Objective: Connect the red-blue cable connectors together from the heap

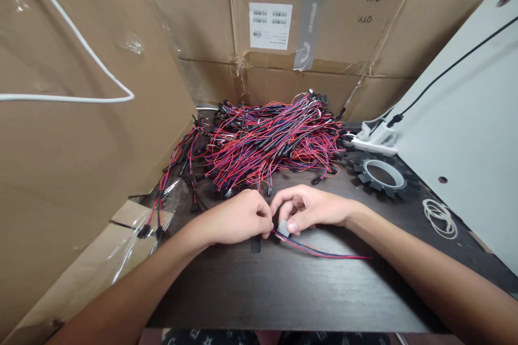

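Observation:
My left hand is closed in a pinch around a thin bundle of red and dark blue wires. The loose ends of this bundle run right across the dark table. Beside it, my right hand pinches a small grey piece of tape between thumb and fingers, right against the wires. A black flat piece shows just below my left hand; whether it joins the bundle is hidden. Behind both hands lies a big heap of red and blue wires with black connectors.
A white ring with dark tape pieces around its rim lies at right. Near it are a white power strip and a coiled pale cord. Cardboard boxes wall the left and back; a white panel stands right.

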Demonstrator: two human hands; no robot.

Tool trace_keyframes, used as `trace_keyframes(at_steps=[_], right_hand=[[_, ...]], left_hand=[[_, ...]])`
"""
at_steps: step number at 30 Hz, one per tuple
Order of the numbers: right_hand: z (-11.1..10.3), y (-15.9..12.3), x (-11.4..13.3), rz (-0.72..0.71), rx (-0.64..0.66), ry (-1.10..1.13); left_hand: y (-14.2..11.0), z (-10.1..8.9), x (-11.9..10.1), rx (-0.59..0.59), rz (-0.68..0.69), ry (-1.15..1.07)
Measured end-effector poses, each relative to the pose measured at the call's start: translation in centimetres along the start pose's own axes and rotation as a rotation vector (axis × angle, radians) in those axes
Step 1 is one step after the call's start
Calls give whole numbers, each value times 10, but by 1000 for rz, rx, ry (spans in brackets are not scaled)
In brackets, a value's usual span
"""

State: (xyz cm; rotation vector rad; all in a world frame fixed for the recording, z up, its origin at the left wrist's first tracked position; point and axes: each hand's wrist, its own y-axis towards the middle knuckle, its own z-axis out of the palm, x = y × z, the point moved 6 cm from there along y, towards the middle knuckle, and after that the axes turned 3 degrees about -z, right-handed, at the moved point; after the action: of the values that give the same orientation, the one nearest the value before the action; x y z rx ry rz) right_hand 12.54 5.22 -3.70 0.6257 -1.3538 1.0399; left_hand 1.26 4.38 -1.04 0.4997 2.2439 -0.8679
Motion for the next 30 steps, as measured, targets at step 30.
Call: trace_keyframes(at_steps=[30], right_hand=[[-9, -5, 12, 76, -245, -268]], left_hand=[[-5, -19, 9, -124, -73, -147]])
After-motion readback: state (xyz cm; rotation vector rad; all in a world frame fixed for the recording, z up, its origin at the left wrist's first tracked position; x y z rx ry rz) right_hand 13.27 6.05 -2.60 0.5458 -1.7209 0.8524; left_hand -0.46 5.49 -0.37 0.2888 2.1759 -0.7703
